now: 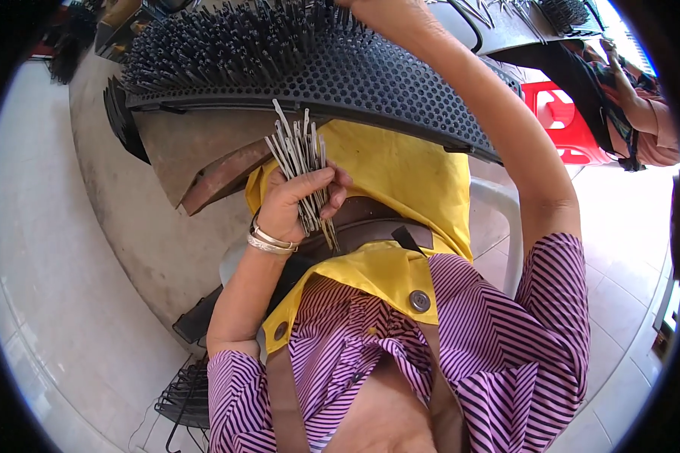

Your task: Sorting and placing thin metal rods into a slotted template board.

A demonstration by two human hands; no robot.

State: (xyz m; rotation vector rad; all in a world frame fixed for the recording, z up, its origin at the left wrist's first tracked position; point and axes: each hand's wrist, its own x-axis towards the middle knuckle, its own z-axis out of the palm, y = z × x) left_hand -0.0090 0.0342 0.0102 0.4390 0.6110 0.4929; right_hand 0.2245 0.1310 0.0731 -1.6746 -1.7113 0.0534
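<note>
1. Lots of black rods (219,49) stand close together on a black tray (408,83) full of round holes.
2. The left arm (242,306) is bent at the elbow. It points up and leans a bit to the right, with bangles (272,243) round the wrist.
3. The left hand (287,198) is curled round a bunch of thin grey sticks (293,147), thumb across the front. The sticks poke up by the tray's near edge, and their low ends come out under the hand.
4. The right hand (391,10) is up at the top edge, near the rods. Its fingers are cut off, so I cannot tell if it is wide, narrow or holding something.
5. The right arm (502,113) bends at the elbow, then slants up and left over the tray.
6. A red seat (574,138) is past that arm.
</note>
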